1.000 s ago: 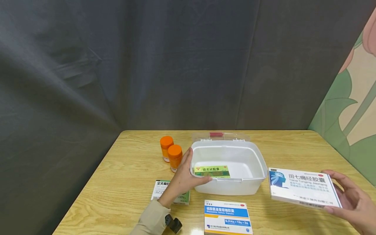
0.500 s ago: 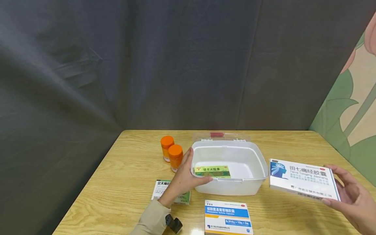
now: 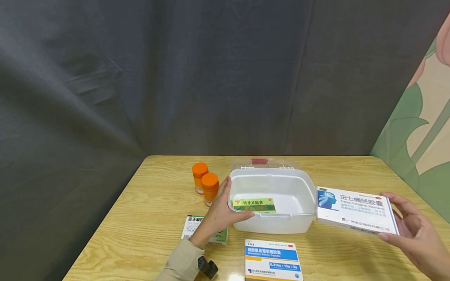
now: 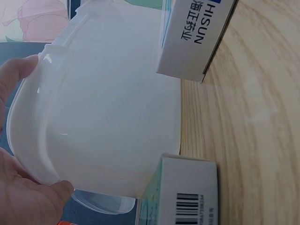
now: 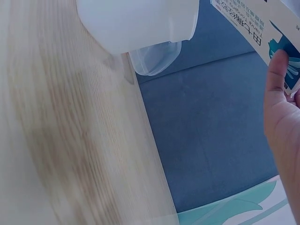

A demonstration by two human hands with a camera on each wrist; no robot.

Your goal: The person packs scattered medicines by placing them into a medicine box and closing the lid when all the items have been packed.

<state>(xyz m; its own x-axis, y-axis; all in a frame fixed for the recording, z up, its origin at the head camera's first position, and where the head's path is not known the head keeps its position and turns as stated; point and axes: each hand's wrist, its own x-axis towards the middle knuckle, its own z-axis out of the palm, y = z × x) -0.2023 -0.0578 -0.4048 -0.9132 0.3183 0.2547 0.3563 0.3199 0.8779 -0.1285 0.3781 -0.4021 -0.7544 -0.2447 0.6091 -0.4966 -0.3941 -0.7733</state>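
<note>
A white plastic storage box (image 3: pixel 274 223) stands mid-table with its lid (image 3: pixel 274 162) swung back. My left hand (image 3: pixel 218 210) grips its left end, thumb at the front and a finger up at the rim. Inside, against the near left wall, lies a green and yellow medicine box (image 3: pixel 254 205). My right hand (image 3: pixel 413 234) holds a white and blue medicine box (image 3: pixel 355 212) by its right end, thumb at the near edge. This box is raised above the table, slightly tilted, its left end at the storage box's right side. The right wrist view shows the thumb (image 5: pixel 279 65) pressed on its face.
Two orange-capped bottles (image 3: pixel 209 187) stand behind my left hand. A green and white medicine box (image 3: pixel 221 237) lies partly under my left forearm. Nearest me lies a blue, white and orange medicine box (image 3: pixel 272 259). A dark curtain (image 3: pixel 225 78) hangs behind the wooden table (image 3: pixel 140 218).
My right hand has lifted the white and blue medicine box and then shifted it left, closer to the storage box. My left hand has stayed in place.
</note>
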